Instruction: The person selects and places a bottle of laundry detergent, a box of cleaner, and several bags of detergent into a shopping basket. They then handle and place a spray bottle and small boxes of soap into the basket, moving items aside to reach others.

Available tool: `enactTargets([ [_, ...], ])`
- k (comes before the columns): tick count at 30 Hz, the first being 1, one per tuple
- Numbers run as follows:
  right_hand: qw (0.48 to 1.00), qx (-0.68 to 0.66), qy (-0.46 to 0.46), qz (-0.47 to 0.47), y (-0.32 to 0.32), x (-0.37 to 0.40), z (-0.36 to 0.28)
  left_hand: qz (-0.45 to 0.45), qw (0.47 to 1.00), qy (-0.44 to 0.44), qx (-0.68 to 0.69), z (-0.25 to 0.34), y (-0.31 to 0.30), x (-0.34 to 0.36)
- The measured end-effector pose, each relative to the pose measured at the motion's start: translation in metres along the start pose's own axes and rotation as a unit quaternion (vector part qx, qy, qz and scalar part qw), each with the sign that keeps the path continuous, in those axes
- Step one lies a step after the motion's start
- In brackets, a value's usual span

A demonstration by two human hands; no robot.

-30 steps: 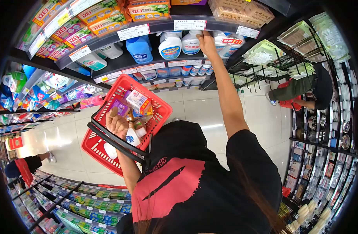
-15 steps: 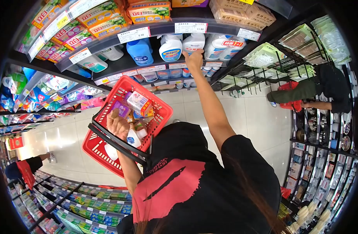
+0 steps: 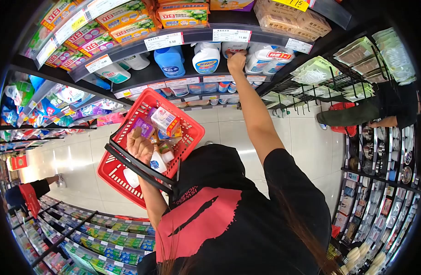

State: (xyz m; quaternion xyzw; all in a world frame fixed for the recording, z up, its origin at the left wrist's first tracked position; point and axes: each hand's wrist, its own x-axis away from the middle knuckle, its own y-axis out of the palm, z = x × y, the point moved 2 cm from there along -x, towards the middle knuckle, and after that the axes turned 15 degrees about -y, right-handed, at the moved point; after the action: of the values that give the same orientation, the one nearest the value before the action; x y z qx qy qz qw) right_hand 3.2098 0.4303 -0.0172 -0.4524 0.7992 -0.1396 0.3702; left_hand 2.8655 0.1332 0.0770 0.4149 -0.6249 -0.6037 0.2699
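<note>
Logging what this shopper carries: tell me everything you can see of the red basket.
The basket is red lattice plastic with black handles that cross the arm just behind the left hand, apparently hung on the wrist. It sits tilted above the pale floor, open top toward the shelves. Inside lie small boxes, a purple pack and a white bottle.

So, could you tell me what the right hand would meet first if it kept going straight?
Most likely the white bottle on the shelf: the right hand points at it, between the blue-labelled spray bottle and the red-labelled jug. It may already be touching; depth is unclear.
</note>
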Motion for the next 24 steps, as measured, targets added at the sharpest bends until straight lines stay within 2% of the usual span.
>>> enactTargets([
  [2,1.0,-0.007,-0.021,0.012,0.005,-0.006,0.006,-0.003,1.0,-0.005,0.0,0.0,0.001,-0.001],
  [5,0.994,0.057,-0.097,-0.001,0.015,-0.012,0.016,-0.007,1.0,-0.013,0.007,0.0,0.003,-0.002],
  [6,0.995,0.054,-0.079,-0.002,0.015,-0.013,0.016,-0.01,1.0,-0.013,0.01,0.0,0.003,-0.002],
  [7,0.987,0.118,-0.111,-0.022,0.037,-0.016,0.046,-0.011,1.0,-0.009,0.014,0.0,0.002,-0.001],
  [8,0.992,0.097,-0.084,-0.009,0.036,-0.016,0.048,-0.02,1.0,-0.016,0.001,0.001,0.001,-0.001],
  [9,0.979,0.156,-0.084,-0.1,0.006,-0.009,0.013,-0.026,0.999,-0.03,0.001,0.004,-0.004,0.001],
  [10,0.962,0.153,-0.186,-0.126,0.013,-0.013,0.026,-0.019,0.999,-0.026,0.001,0.003,-0.004,0.004],
  [12,0.979,0.178,-0.062,-0.077,-0.022,0.003,-0.014,0.0,1.0,-0.027,0.012,-0.001,0.001,0.004],
  [13,0.979,0.147,-0.075,-0.118,-0.041,0.015,-0.031,-0.004,1.0,-0.021,0.009,-0.002,0.005,0.001],
  [14,0.975,0.131,-0.132,-0.122,-0.051,0.031,-0.04,-0.006,1.0,-0.023,0.005,0.001,0.002,0.002],
  [16,0.967,0.069,-0.141,-0.199,-0.08,0.076,-0.085,-0.008,1.0,-0.028,0.0,0.004,-0.001,0.003],
  [17,0.952,-0.009,-0.064,-0.299,-0.094,0.102,-0.119,-0.009,1.0,-0.029,-0.002,0.005,0.0,0.002],
  [18,0.926,-0.097,-0.027,-0.365,-0.097,0.128,-0.141,-0.014,1.0,-0.026,0.003,0.005,-0.001,0.002],
  [19,0.885,-0.161,-0.096,-0.426,-0.072,0.163,-0.122,-0.013,1.0,-0.026,0.008,0.003,0.002,0.001],
  [20,0.825,-0.223,-0.114,-0.507,-0.056,0.199,-0.128,-0.009,1.0,-0.025,0.005,0.003,0.002,0.001],
  [21,0.779,-0.186,-0.15,-0.58,-0.076,0.208,-0.176,-0.006,1.0,-0.025,0.002,0.003,0.002,0.002],
  [23,0.665,-0.191,-0.267,-0.671,-0.047,0.257,-0.183,-0.008,1.0,-0.029,0.003,0.001,0.004,0.002],
  [24,0.643,-0.194,-0.269,-0.691,-0.038,0.27,-0.188,-0.011,0.999,-0.032,0.002,0.001,0.004,0.001],
])
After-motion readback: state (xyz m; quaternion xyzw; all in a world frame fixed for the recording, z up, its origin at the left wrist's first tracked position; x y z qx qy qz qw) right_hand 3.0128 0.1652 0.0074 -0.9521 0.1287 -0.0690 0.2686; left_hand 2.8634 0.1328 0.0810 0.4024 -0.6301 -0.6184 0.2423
